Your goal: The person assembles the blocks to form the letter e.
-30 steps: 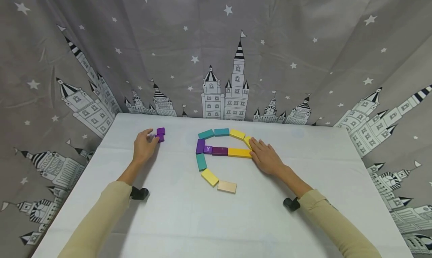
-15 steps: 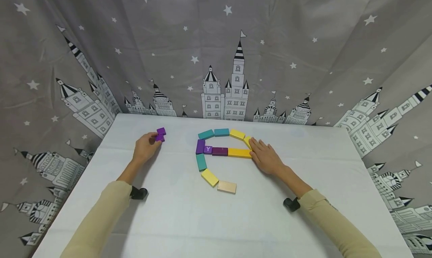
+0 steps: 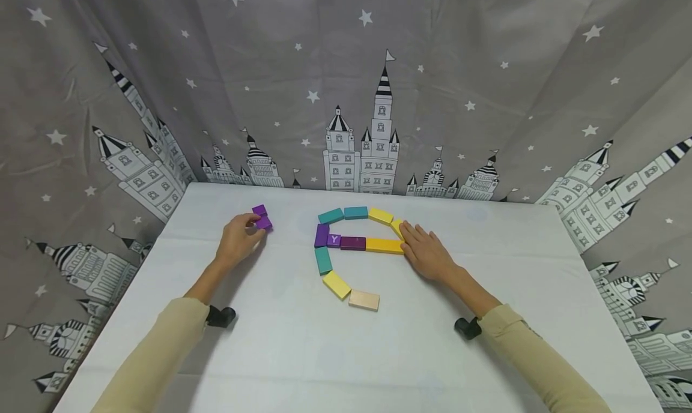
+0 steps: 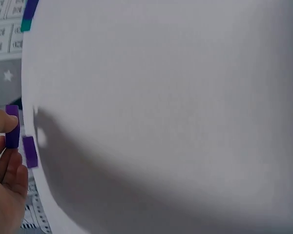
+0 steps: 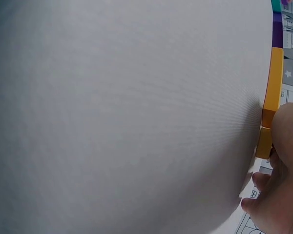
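A purple block [image 3: 264, 223] is pinched between the thumb and fingers of my left hand [image 3: 238, 241], over the left part of the table. In the left wrist view that block [image 4: 12, 134] stands between thumb and fingertips. Just behind it lies a second purple block [image 3: 260, 210]. My right hand [image 3: 427, 252] rests, fingers extended, at the right end of the block outline, partly covering a yellow block [image 3: 397, 226] and touching the end of a long orange-yellow block [image 3: 385, 245]. In the right wrist view, the thumb lies by the long block [image 5: 273, 80] and a shorter yellow one [image 5: 264, 143].
The outline continues with teal blocks [image 3: 355, 212], an upright purple block [image 3: 321, 235], a purple block marked Y [image 3: 334, 241], a dark purple block [image 3: 353, 243], a lower yellow block [image 3: 337, 285] and a plain wooden block [image 3: 364, 300]. A grey castle-print curtain [image 3: 243, 71] hangs behind the white table [image 3: 324, 365].
My left hand has closed its fingers on the nearer purple block and shifted it slightly to the right. The right hand has stayed in place.
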Demonstrator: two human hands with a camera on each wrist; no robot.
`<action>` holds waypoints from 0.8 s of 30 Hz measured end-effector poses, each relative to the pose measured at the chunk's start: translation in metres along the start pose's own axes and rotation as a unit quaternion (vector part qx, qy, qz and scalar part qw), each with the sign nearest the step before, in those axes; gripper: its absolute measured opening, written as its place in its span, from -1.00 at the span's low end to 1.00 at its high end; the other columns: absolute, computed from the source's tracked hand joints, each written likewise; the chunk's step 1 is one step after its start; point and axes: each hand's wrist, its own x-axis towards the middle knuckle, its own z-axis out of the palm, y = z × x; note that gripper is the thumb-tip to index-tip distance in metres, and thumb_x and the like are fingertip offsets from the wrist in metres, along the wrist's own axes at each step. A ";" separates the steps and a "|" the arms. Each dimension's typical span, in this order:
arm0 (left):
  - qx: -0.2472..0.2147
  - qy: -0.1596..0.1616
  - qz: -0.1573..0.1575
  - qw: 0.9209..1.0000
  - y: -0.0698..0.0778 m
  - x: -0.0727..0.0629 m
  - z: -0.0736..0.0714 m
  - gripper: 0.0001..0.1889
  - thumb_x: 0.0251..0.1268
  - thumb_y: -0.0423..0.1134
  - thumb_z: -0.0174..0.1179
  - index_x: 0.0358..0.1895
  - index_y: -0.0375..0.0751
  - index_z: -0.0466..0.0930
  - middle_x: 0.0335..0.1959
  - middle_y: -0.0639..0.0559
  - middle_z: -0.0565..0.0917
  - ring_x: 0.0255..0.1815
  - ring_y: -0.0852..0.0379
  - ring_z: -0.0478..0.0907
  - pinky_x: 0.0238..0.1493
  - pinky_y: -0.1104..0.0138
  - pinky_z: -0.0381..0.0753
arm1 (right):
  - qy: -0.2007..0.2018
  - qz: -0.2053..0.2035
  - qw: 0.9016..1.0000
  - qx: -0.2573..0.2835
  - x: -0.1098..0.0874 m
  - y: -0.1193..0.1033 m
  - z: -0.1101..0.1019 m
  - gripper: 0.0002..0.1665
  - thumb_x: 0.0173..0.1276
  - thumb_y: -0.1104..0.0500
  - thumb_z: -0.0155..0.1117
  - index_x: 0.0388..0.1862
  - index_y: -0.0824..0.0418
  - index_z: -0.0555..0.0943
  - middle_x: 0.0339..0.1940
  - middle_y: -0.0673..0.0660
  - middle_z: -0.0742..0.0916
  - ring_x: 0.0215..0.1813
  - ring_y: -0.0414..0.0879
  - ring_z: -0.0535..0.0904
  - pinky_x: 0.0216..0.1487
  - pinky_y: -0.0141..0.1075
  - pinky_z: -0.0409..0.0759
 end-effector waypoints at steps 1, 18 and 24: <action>-0.002 0.001 0.012 1.000 0.004 -0.001 0.001 -0.59 0.27 -0.43 0.27 0.15 -0.56 0.50 0.05 -0.47 0.55 0.08 -0.35 0.50 0.16 -0.14 0.46 | 0.001 0.000 1.000 0.000 0.000 0.000 0.000 -0.32 0.65 -0.01 -0.19 0.62 0.24 0.06 0.61 0.17 0.15 0.57 0.24 0.05 0.48 0.24 -0.02; -0.064 -0.033 0.104 0.992 0.096 -0.028 0.043 -0.60 0.21 -0.38 0.40 0.10 -0.42 0.60 0.02 -0.25 0.65 0.01 -0.15 0.59 0.07 0.05 0.62 | 0.004 -0.004 1.000 0.001 -0.003 -0.001 -0.002 -0.32 0.65 0.00 -0.17 0.61 0.25 0.06 0.61 0.19 0.17 0.56 0.25 0.06 0.48 0.24 0.01; -0.091 -0.073 0.128 0.985 0.122 -0.044 0.060 -0.60 0.19 -0.38 0.42 0.09 -0.39 0.61 0.00 -0.20 0.65 -0.02 -0.11 0.61 0.04 0.10 0.65 | -0.002 -0.001 1.000 0.001 -0.002 -0.001 -0.002 -0.31 0.65 -0.01 -0.18 0.62 0.24 0.05 0.61 0.17 0.15 0.57 0.24 0.05 0.48 0.23 -0.01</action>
